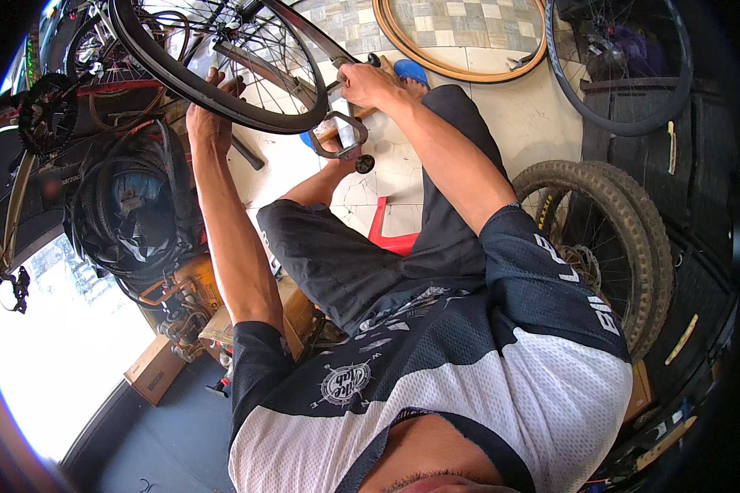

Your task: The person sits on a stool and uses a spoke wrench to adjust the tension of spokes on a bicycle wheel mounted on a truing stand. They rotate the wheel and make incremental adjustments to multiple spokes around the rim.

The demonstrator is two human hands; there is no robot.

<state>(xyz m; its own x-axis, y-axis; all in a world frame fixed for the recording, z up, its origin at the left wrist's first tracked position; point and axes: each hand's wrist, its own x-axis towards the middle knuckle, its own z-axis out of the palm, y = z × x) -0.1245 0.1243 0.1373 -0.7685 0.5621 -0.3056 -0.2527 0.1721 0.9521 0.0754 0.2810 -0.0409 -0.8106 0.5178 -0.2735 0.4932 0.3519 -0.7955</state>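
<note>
At the top, a black-tyred spoked bicycle wheel (173,74) is tilted above the floor with grey frame tubes (321,43) behind it. My left hand (211,122) is closed round the left lower part of the wheel, its fingertips partly hidden by the tyre. My right hand (366,85) is closed at a grey bar to the wheel's right, beside a small black knob (373,60); what exactly its fingers grip is unclear. A metal loop-shaped part (347,131) with a black round foot (365,163) sits below the wheel, between my legs.
Tan-rimmed tyres (460,74), another wheel (681,74) and two knobbly-tyred wheels (641,230) are at the right. A red plastic stool (390,242) is under me. Bike parts (48,115), coiled black tyres (107,205), a yellow machine (197,283) and a cardboard box (156,370) crowd the left.
</note>
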